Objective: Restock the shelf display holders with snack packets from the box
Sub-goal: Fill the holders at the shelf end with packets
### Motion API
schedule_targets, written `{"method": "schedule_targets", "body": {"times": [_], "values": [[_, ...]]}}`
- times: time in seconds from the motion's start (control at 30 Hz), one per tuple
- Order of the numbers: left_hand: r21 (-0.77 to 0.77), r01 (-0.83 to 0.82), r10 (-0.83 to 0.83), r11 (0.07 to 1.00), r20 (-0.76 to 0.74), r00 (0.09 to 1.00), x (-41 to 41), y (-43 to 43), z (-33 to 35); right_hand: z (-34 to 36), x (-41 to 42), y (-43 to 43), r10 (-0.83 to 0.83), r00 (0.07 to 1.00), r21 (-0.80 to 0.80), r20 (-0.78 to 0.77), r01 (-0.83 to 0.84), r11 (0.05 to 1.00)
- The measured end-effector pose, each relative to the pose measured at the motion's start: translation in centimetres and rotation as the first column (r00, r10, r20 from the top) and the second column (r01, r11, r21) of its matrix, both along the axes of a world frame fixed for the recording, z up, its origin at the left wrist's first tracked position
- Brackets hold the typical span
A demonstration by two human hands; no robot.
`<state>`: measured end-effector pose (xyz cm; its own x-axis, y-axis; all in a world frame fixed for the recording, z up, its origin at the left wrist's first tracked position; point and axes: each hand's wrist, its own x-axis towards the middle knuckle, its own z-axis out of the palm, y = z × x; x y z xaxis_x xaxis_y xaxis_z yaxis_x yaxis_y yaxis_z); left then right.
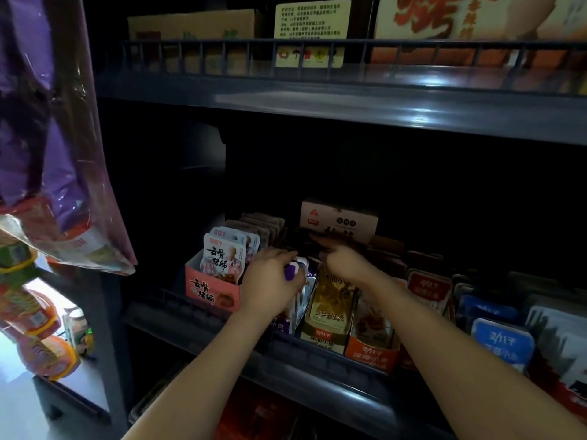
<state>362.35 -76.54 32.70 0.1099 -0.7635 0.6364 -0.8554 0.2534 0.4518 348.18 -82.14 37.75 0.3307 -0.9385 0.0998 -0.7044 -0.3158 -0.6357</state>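
A: Where are the pkts?
B: Purple packets (291, 270) stand on the mid shelf (317, 360), btwn the pink holder (212, 292) and the yellow packets (330, 300).
A: Hands?
B: L hand (273, 281) grip is curled on the purple tops. R hand (344, 263) is just beside it, fingers in the dark row behind; can't tell its grip. Box (340, 219) sits at the back.
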Motion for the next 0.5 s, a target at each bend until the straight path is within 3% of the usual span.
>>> {"method": "schedule_targets", "body": {"times": [0.27, 0.5], "values": [[0.044, -0.065, 0.053, 0.997, 0.231, 0.971, 0.1, -0.1, -0.2, 1.4, -3.1, 3.1, 0.014, 0.948, -0.056, 0.319, 0.004, 0.998], [-0.053, -0.083, 0.089, 0.995, 0.108, 0.990, -0.2, 3.6, 1.3, 1.3, -6.2, 7.5, 0.074, 0.983, -0.159, 0.169, -0.047, 0.986]]}}
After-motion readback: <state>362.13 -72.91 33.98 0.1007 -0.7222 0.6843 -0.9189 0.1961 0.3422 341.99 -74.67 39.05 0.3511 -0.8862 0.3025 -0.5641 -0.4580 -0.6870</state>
